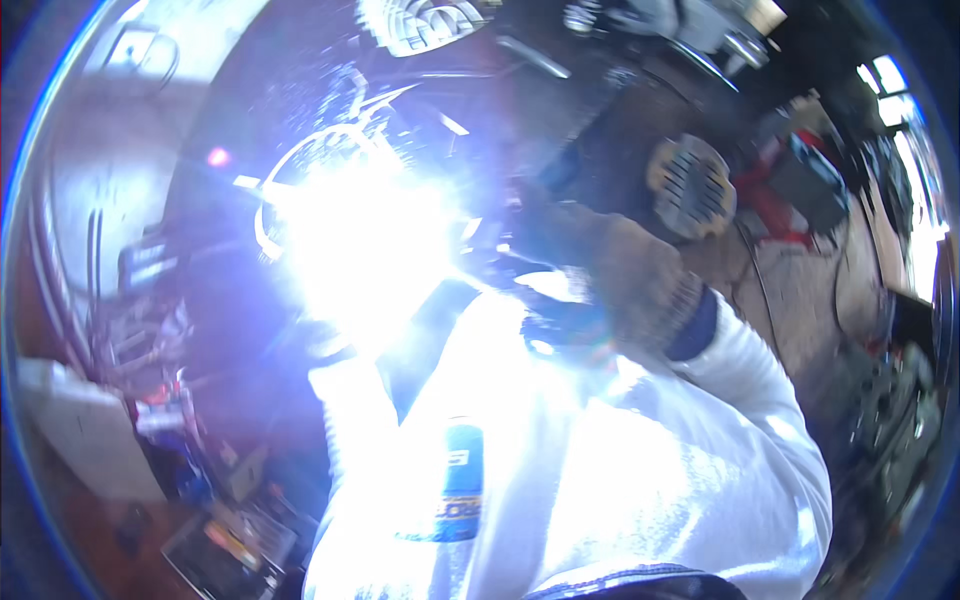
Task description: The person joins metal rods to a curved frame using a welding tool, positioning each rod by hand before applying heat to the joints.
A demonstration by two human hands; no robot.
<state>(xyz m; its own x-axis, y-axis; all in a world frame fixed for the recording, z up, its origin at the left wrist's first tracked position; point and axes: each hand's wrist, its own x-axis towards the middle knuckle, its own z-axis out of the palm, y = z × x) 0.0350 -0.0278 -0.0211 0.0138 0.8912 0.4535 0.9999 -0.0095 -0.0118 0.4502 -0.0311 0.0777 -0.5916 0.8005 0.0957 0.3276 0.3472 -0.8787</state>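
Observation:
An intense white-blue glare, like a welding arc, swallows the centre-left of the head view. Around its left edge shows the thin bright rim of a round piece (265,235); the rest of that piece is washed out. My right hand (635,270), in a dark work glove, reaches in from the right beside the glare. Its fingers look curled round something dark, too blurred to name. Below the glare comes my left sleeve (345,400), white and overexposed. The light hides my left hand and whatever it touches.
Beyond the glare lies a ribbed, pale metal part (425,25). A round slotted plate (692,187) is right of my right hand, with a red and dark machine (805,185) farther right. At lower left stand a pale box (90,430) and a tray of tools (225,550).

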